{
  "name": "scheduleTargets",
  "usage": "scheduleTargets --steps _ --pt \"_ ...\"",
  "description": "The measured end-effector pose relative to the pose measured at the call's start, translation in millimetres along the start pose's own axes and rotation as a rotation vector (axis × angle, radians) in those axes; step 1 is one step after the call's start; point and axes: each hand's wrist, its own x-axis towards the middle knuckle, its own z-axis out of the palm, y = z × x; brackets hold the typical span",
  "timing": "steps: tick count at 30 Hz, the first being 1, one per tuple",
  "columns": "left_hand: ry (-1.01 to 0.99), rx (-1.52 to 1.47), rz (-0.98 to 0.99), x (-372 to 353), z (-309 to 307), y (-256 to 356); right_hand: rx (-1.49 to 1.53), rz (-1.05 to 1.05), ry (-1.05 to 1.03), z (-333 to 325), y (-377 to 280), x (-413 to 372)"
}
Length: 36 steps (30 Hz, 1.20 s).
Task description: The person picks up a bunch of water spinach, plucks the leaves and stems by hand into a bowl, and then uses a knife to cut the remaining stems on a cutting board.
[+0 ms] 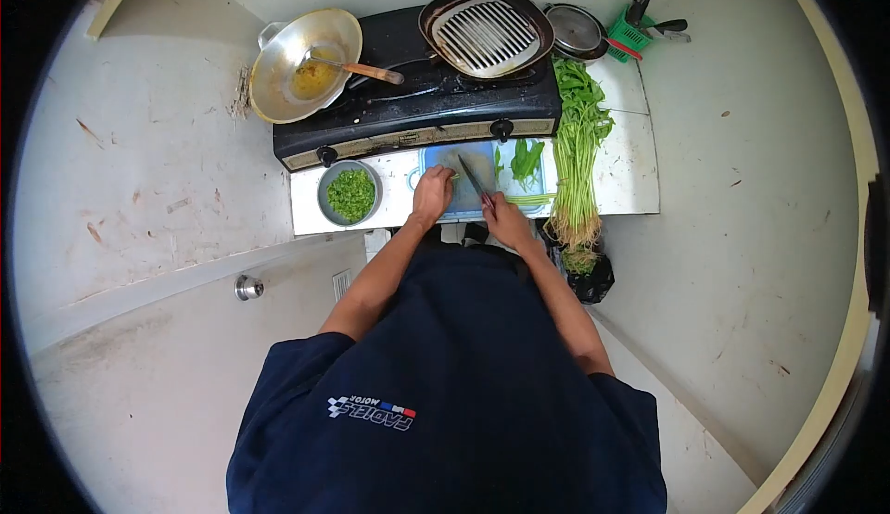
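My right hand [507,220] grips a knife [474,178] by its dark reddish handle, the blade pointing away over a blue cutting board [441,155]. At the board's left side my left hand [433,194] has its fingers closed, with a small bit of green stalk showing at the fingertips. Loose green leaves [527,162] lie on the right part of the board. Several pale green stalks [531,200] stretch rightward from near my right hand. Left of my left hand stands a grey bowl [322,203] holding finely chopped greens [350,195].
A large bunch of rooted leafy greens [578,157] lies right of the board, roots over the counter edge. Behind is a black stove [408,111] with a wok [269,78], wooden-handled ladle [373,73] and grill pan [487,37]. A green utensil basket [623,37] stands back right.
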Motion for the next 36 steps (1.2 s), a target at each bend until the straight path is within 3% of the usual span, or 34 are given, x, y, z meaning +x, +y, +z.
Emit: scheduleTargets --steps 3,12,18,25,36 --pt "0.000 0.027 -0.008 -2 2 0 -0.039 -0.027 -0.132 13 5 0" --pt "-0.054 0.064 -0.030 -4 4 -2 -0.117 -0.008 -0.171 17 -6 10" --pt "-0.064 0.024 -0.075 -4 2 3 -0.339 0.002 -0.347 8 -9 33" --pt "-0.042 -0.087 -0.104 -5 7 -1 -0.291 -0.012 -0.243 22 -14 30" --pt "-0.038 -0.027 -0.080 -6 11 -2 -0.311 -0.075 -0.197 26 -17 32"
